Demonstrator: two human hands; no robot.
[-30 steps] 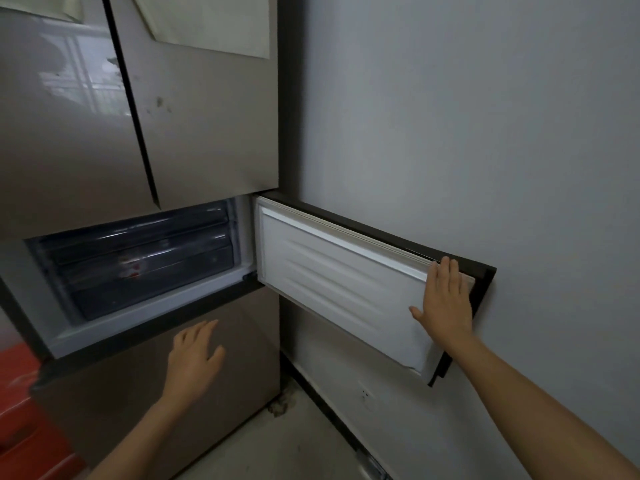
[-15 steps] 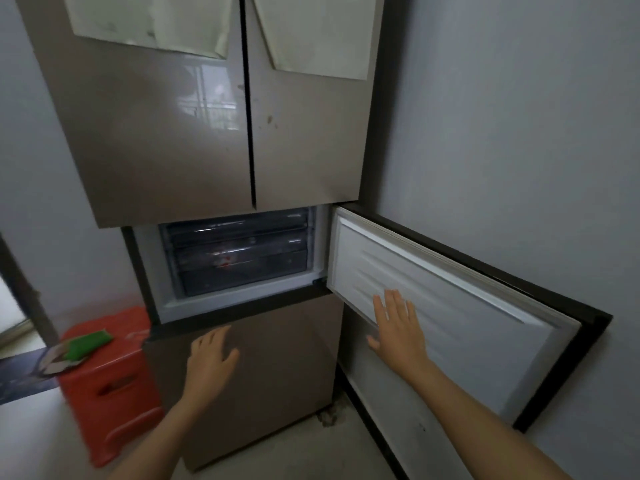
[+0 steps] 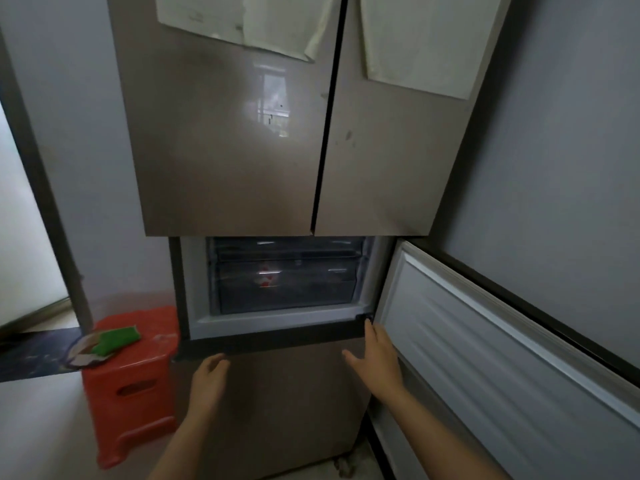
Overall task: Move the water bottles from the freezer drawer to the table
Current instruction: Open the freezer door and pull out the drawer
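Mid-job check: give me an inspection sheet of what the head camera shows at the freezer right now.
Surface: the table is not in view.
Job's things: freezer drawers pushed in, beside the open freezer door; a red-and-white shape shows through the middle drawer front; no bottle plainly seen.
Clutter: red stool left of the fridge, green item on top of it; papers on the shut upper doors.
Grippers: left hand and right hand both open and empty, in front of the lower panel below the freezer opening.
Cables: nothing seen.
Surroundings: grey wall at right, doorway at left.
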